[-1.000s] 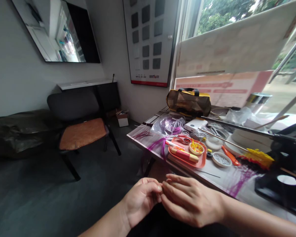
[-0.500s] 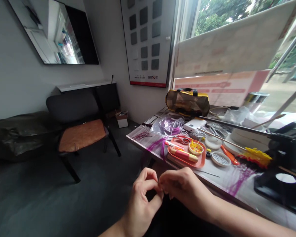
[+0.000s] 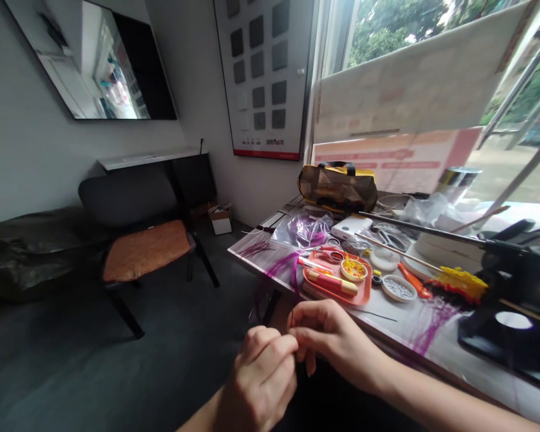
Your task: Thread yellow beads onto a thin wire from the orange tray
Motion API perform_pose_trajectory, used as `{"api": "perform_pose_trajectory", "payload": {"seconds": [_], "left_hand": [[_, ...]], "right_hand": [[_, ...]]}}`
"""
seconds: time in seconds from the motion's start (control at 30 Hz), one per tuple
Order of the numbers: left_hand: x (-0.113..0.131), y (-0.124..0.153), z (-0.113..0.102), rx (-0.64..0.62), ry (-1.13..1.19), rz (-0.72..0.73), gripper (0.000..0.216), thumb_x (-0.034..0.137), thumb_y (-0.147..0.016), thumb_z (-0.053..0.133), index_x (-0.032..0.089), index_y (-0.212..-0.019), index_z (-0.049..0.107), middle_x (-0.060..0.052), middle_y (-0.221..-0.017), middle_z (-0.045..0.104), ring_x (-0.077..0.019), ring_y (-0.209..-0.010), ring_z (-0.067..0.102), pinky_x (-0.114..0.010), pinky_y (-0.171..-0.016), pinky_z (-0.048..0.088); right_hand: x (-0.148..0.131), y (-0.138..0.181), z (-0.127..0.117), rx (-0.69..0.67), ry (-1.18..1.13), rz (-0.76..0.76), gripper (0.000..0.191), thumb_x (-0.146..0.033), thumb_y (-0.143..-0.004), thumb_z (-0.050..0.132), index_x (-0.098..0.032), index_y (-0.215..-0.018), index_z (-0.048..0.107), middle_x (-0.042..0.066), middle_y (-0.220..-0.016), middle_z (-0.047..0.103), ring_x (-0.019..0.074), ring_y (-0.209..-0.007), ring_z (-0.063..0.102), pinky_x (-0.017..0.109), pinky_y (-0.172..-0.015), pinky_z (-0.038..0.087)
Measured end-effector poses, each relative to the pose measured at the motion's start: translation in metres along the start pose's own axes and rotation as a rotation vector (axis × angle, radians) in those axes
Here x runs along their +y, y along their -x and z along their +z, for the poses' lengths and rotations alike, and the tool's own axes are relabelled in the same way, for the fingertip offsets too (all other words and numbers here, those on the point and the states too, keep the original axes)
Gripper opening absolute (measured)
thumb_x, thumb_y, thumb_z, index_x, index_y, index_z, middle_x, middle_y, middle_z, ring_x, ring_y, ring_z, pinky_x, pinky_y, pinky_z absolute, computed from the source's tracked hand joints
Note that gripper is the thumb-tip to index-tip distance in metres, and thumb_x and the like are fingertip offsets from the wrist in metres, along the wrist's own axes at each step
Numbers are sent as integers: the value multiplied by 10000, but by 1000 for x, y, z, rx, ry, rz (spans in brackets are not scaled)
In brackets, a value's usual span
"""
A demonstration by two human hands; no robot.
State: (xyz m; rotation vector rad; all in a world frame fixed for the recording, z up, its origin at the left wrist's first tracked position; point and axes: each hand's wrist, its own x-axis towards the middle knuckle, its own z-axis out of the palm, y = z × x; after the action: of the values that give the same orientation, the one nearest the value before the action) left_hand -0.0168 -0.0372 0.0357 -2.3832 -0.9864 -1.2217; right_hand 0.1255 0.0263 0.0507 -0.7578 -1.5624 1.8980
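My left hand (image 3: pixel 266 375) is closed, its back turned up and its fingers curled inward. Against its fingertips, my right hand (image 3: pixel 324 333) pinches with thumb and forefinger. A thin dark thread or tip shows just above the right pinch, too small to name. What the left fingers hold is hidden. Both hands are below the table's front edge, over a dark lap. Nearest to them on the table is an orange-red tray (image 3: pixel 362 295) with a red and tan stick (image 3: pixel 332 282), red-handled scissors (image 3: pixel 330 254) and a small dish of yellow and orange bits (image 3: pixel 353 268).
Purple strands (image 3: pixel 281 264) hang over the table's left edge. A dish of grey beads (image 3: pixel 399 289), an orange tool (image 3: pixel 414 281), a thin needle-like rod (image 3: pixel 375 314) and a yellow fringed piece (image 3: pixel 461 282) lie rightward. A mesh bag (image 3: pixel 337 187) stands behind; a chair (image 3: pixel 146 249) stands left.
My left hand has rolled over from an open-looped pinch to a closed fist with its back up. My right fingers stay pinched beside it. The view has shifted slightly.
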Motion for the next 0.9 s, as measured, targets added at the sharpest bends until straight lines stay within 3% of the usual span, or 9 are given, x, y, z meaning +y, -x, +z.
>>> {"api": "perform_pose_trajectory", "payload": {"seconds": [0.07, 0.13, 0.23, 0.33, 0.5, 0.6, 0.7, 0.8, 0.9], "left_hand": [[-1, -3, -2, -5, -8, 22, 180, -37, -733, 514, 100, -807, 605, -76, -779, 652, -178, -748, 537, -299, -701, 460], [-2, -9, -3, -60, 105, -172, 169, -15, -747, 503, 115, -753, 611, -71, -743, 647, -175, -722, 541, -295, -673, 449], [-4, -17, -5, -193, 577, -833, 133, 88, -725, 543, 145, -617, 595, -44, -687, 628, -163, -692, 546, -274, -650, 432], [-7, -22, -3, -145, 1121, -1437, 56, 103, -581, 605, 145, -546, 594, -6, -607, 603, -116, -614, 510, -228, -627, 406], [-9, -20, 2, -82, 1425, -1659, 58, 134, -505, 639, 137, -496, 582, 21, -502, 530, -72, -512, 442, -196, -573, 373], [-5, -20, 0, -157, 1234, -1471, 40, 148, -583, 636, 148, -567, 599, -10, -644, 576, -109, -632, 504, -221, -635, 399], [1, -20, -4, -223, 737, -955, 100, 129, -717, 580, 152, -621, 596, -37, -764, 563, -149, -744, 528, -256, -683, 424], [3, -14, -5, -108, 257, -467, 166, 25, -759, 503, 145, -697, 598, -49, -786, 548, -157, -774, 516, -261, -698, 444], [-1, -4, -4, -16, -1, -39, 168, -18, -750, 509, 104, -799, 613, -86, -874, 613, -185, -846, 497, -297, -769, 435]], "right_hand": [[-2, 1, -1, 21, 93, -32, 273, -408, -749, 584, -151, -693, 512, -36, -515, 517, 82, -407, 475, 196, -389, 422], [-6, 5, -4, 60, 408, -206, 182, -311, -830, 487, -145, -768, 530, -4, -570, 559, 109, -464, 524, 221, -431, 458], [-11, 12, -11, -39, 1067, -781, 188, -113, -863, 379, -110, -909, 561, 62, -679, 643, 154, -593, 605, 309, -642, 534], [-12, 17, -18, -163, 1455, -1260, 200, -65, -858, 414, -91, -928, 599, 75, -691, 676, 169, -644, 640, 356, -833, 509], [-10, 19, -21, -161, 1534, -1333, 268, -91, -882, 366, -48, -939, 625, 104, -726, 685, 198, -655, 648, 365, -815, 517], [-9, 19, -16, -143, 1334, -1121, 331, -97, -915, 293, -62, -892, 621, 75, -644, 645, 163, -576, 607, 331, -739, 521], [-10, 17, -11, -40, 981, -691, 298, -162, -915, 346, -127, -760, 598, 21, -586, 577, 119, -506, 532, 241, -531, 471], [-10, 9, -7, 15, 470, -235, 222, -322, -853, 497, -148, -730, 561, -20, -566, 523, 86, -462, 485, 192, -435, 409], [-9, 1, -4, -32, 75, -12, 350, -486, -717, 618, -146, -722, 533, -45, -504, 494, 77, -405, 455, 189, -383, 414]]}}
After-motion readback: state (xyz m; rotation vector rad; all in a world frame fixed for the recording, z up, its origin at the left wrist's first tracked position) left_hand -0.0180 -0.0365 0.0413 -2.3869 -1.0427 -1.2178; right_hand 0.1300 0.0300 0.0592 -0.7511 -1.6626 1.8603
